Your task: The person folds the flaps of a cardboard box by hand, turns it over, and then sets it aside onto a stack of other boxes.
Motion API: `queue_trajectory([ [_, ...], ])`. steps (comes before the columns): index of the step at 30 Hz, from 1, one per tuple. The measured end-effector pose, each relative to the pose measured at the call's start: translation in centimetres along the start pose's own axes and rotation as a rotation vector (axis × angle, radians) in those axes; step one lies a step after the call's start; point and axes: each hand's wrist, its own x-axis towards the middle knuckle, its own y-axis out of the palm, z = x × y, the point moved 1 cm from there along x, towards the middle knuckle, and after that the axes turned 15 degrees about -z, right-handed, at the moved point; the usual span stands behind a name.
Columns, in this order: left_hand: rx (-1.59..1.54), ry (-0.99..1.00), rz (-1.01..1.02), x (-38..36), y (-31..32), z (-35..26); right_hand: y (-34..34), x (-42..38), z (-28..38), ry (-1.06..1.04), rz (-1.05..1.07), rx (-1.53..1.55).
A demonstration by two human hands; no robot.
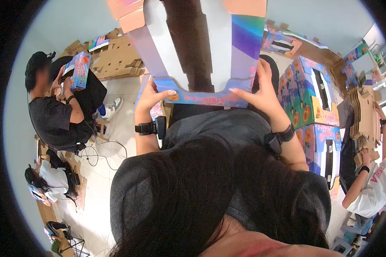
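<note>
- The left hand (152,96) is closed on the lower left corner of the printed carton (201,47), thumb laid flat along the front edge, the other fingers hidden behind the panel
- The right hand (263,94) clasps the lower right corner of the same carton, thumb stretched inward along the bottom edge, fingers wrapped up the side wall
- The carton is held up in front of the chest, above the lap, its long window opening facing the camera and its top flaps running out of the frame
- To my eye the grip is even; keeping both thumbs level on that bottom edge should stop the walls skewing, and pressing near the creases, not the window, should spare the thin strips beside the cut-out
- Each forearm carries a dark wrist strap (150,127)
- To the right stands a stack of finished cartons (317,92); flat cardboard blanks (116,58) lie piled at the left
- A seated person (55,113) at the left holds a small box; another person (371,188) at the right handles brown blanks
</note>
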Motion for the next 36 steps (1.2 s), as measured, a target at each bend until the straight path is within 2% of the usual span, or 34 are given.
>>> queue_trajectory([
  [3, -0.027, -0.061, 0.015, -0.3, 0.7, -1.2, -0.2, 0.1, -0.6, 0.009, 0.004, 0.011],
  [7, -0.034, 0.017, -0.074, -0.2, 0.9, -0.2, -0.2, 0.1, -0.8, 0.025, -0.004, 0.018],
  [12, -0.058, -0.050, -0.079, -0.5, 0.5, 0.3, -0.6, -0.4, 0.2, -0.037, -0.068, 0.043],
  [15, -0.072, -0.008, -0.042, -0.2, -1.1, 2.4, -1.0, -0.4, 1.3, -0.145, -0.070, 0.056],
  [16, -0.032, -0.135, 0.041, 0.1, -2.0, 2.7, -1.1, -0.5, 1.6, -0.190, -0.067, 0.051],
  [19, -0.095, -0.059, -0.015, -0.6, -2.4, 3.5, -1.0, -0.9, 2.5, -0.259, -0.059, 0.023],
  [20, -0.070, -0.107, -0.008, -0.8, -2.7, 3.4, -0.8, -1.0, 2.7, -0.270, -0.055, 0.034],
  [21, -0.142, -0.019, -0.048, -1.1, -2.1, 3.4, -0.7, -1.1, 2.9, -0.278, -0.047, 0.040],
  [23, -0.138, -0.051, -0.030, -0.9, -2.8, 4.2, -0.6, -1.1, 3.2, -0.293, -0.029, 0.053],
  [26, -0.231, -0.022, -0.019, -1.7, -1.3, 1.6, -0.4, -1.1, 3.7, -0.308, -0.021, 0.017],
  [33, -0.069, 0.021, 0.002, -1.5, -1.3, 1.0, -0.4, -1.3, 2.4, -0.219, 0.028, 0.036],
  [36, -0.031, 0.019, -0.012, -1.5, -1.0, 0.9, -0.4, -1.2, 1.1, -0.226, -0.013, 0.049],
])
